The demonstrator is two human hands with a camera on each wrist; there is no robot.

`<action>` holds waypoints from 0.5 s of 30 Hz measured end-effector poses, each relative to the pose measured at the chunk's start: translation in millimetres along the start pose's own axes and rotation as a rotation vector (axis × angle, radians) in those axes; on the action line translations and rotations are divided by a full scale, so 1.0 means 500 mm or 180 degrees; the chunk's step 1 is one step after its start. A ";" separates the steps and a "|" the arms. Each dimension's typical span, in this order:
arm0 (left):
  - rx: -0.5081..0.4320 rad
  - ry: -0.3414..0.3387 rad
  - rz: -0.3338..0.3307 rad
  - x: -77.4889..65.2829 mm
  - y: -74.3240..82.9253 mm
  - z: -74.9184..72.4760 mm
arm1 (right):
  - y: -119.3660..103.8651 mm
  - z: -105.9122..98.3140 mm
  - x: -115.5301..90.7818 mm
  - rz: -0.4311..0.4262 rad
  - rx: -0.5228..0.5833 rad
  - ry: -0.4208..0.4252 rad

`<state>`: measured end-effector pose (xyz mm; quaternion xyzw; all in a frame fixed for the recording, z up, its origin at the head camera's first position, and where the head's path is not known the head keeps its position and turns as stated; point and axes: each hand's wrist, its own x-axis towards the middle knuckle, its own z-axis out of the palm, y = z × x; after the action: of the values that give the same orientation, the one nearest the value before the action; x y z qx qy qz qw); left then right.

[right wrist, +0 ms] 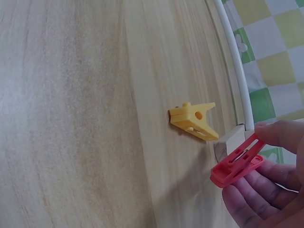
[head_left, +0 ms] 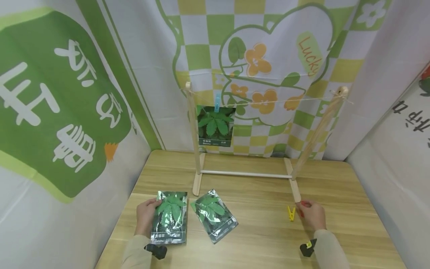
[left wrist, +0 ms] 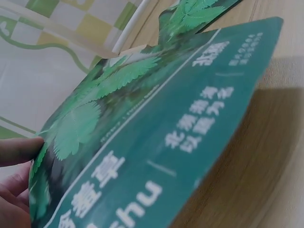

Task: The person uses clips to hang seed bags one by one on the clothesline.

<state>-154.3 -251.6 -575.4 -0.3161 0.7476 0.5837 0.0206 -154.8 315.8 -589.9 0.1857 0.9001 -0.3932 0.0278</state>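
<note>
Left hand [head_left: 146,216] pinches a glossy leaf-printed packet [head_left: 170,218] by the desk's [head_left: 262,228] left edge; right hand [head_left: 315,215], a red plastic clothespin [right wrist: 231,167].

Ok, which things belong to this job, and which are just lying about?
Likely in the job:
packet in the left hand
loose packet, clipped packet
red clip in the right hand
yellow clip, blue clip
wooden stand, string

Likely just surroundings:
checked cloth
green lettered cloth

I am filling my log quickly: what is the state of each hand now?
Left hand: closed, holding a leaf-printed packet by its edge.
Right hand: closed, holding a red clip.
</note>
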 end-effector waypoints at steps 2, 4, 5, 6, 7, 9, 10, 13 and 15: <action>-0.0009 -0.0023 -0.0012 0.000 -0.001 0.000 | -0.002 -0.001 0.000 0.0028 -0.0002 -0.0023; -0.0012 -0.0056 -0.0015 0.001 -0.003 0.002 | -0.006 -0.002 0.000 0.0074 0.0009 -0.0054; -0.0021 -0.0073 -0.0028 0.002 -0.004 0.004 | -0.008 -0.002 0.000 0.0095 0.0017 -0.0066; -0.0024 -0.0091 -0.0020 0.001 -0.004 0.006 | -0.010 -0.003 -0.001 0.0101 0.0027 -0.0070; -0.0028 -0.0111 -0.0015 0.001 -0.005 0.008 | -0.013 -0.004 -0.001 0.0117 0.0032 -0.0079; -0.0042 -0.0143 -0.0012 0.000 -0.005 0.012 | -0.016 -0.007 0.000 0.0129 0.0051 -0.0096; -0.0046 -0.0158 -0.0012 -0.001 -0.005 0.015 | -0.019 -0.008 0.000 0.0126 0.0059 -0.0103; -0.0089 -0.0188 -0.0010 -0.002 -0.002 0.023 | -0.025 -0.013 0.000 0.0114 0.0028 -0.0114; -0.0094 -0.0190 -0.0005 -0.002 0.001 0.027 | -0.030 -0.016 0.000 0.0083 0.0009 -0.0113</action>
<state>-158.3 -239.1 -578.7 -0.2993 0.7377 0.6039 0.0387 -159.6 312.1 -573.8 0.1905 0.8964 -0.3973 0.0488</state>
